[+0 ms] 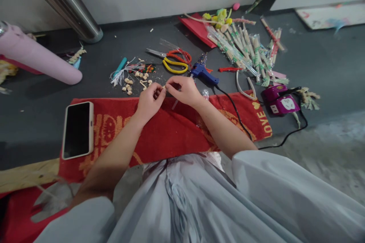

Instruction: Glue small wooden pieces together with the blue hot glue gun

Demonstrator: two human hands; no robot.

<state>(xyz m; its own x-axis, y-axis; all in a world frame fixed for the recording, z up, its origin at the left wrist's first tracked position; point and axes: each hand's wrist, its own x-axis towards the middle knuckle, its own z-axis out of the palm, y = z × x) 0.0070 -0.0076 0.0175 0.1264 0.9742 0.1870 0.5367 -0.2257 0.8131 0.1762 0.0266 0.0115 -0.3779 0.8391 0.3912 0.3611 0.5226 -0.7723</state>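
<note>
Left hand [149, 100] and right hand [184, 91]: fingertips of both pinched shut on one small pale piece [164, 88], held over the far edge of the red towel [168, 133], lettered "LOVE" at its right end. One phone [77, 129] on the towel's left. Beyond: two scissors [175, 62], one blue glue gun [203, 74]. Dark floor [327, 64] runs widest at right.

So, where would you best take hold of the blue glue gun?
The glue gun lies flat on its side; grip its handle, the end where the black cord leaves, coming from above on the right, probably with the right hand, which is nearest.
</note>
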